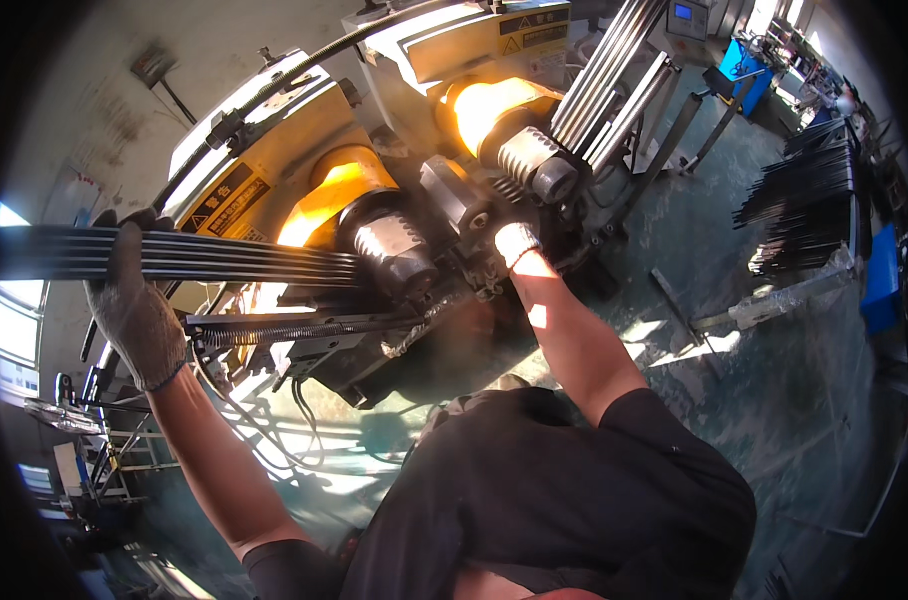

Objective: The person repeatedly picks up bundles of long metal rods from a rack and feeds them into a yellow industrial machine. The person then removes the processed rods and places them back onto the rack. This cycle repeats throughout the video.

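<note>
1. Nearest: person's dark shirt (564,490) fills the lower frame, both forearms running up from it.
2. L hand (134,300), grey work glove, is wrapped shut round a bundle of thin dark rods (194,256). Fingers curl over the top, palm underneath. Grip sits near the bundle's outer end, far left.
3. Rods lie roughly level, left to right. Their far ends reach the near chuck (394,250), a ribbed metal collar. Can't tell if the tips are inside it or just at its mouth.
4. R hand (517,243), also gloved, is up against the machine (304,160) between the two chucks, at a small block. Fingers hidden behind the wrist, so can't tell if it's gripping or just pressing.
5. Step, as I judge it: feeding rods into the near chuck, L hand steering, R hand working sth at the head.
6. Next move needs the bundle kept flat and in line w/ the chuck bore; sag at the L end would skew the tips.
7. Further: second chuck (534,160) w/ pale bars (614,80) above it.
8. Farthest: a rack of dark rods (804,190) at right, green floor (754,380) between.
</note>
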The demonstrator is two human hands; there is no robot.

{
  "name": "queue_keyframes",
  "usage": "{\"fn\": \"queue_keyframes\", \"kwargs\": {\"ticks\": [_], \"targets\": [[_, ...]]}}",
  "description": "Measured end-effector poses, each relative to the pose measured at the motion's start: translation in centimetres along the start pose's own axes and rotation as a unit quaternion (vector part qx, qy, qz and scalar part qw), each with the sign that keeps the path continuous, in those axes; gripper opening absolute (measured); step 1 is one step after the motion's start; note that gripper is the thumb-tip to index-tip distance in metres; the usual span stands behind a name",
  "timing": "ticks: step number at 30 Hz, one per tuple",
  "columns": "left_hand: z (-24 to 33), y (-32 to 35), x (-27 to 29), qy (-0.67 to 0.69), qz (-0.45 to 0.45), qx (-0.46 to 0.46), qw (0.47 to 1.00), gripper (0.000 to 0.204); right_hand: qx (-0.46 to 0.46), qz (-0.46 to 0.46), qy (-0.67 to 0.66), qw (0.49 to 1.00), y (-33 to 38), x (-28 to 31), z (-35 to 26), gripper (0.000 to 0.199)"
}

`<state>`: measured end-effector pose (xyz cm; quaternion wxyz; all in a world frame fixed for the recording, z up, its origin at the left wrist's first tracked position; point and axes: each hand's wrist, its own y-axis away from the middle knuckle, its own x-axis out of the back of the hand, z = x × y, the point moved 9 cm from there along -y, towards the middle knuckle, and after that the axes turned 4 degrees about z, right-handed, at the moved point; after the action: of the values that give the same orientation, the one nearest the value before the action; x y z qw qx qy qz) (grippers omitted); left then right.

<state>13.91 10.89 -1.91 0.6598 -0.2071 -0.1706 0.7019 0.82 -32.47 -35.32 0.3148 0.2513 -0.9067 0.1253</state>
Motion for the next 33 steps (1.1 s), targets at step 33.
{"fn": "queue_keyframes", "kwargs": {"ticks": [33], "targets": [[5.8,1.1,-16.3,-0.235,-0.235,-0.259,0.907,0.028,0.176,0.05,0.03,0.983,-3.5,-7.0,2.7,0.034]]}}
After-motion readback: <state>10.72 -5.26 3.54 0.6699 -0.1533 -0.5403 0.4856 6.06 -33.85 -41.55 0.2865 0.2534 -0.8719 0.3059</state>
